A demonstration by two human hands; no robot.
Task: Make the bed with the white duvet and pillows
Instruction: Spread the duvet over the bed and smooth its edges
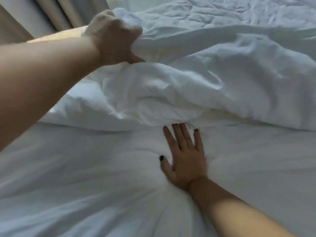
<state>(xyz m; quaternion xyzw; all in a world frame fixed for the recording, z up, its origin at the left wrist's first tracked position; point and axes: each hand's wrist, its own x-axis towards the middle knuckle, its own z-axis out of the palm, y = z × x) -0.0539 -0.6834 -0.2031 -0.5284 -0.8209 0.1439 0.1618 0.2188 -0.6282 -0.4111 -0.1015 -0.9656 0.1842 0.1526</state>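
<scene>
While bunched, duvet (188, 86) lengthwise left-right.

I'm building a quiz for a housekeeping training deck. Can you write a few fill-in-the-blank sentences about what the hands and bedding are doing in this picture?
1. The left hand grips a bunched edge of the white ____.
2. The right hand lies ____ on the sheet, fingers spread.
3. The duvet is ____, not smoothed out.
4. Beyond the bed, at upper left, hangs a ____.

Missing words: duvet; flat; rumpled; curtain
</scene>
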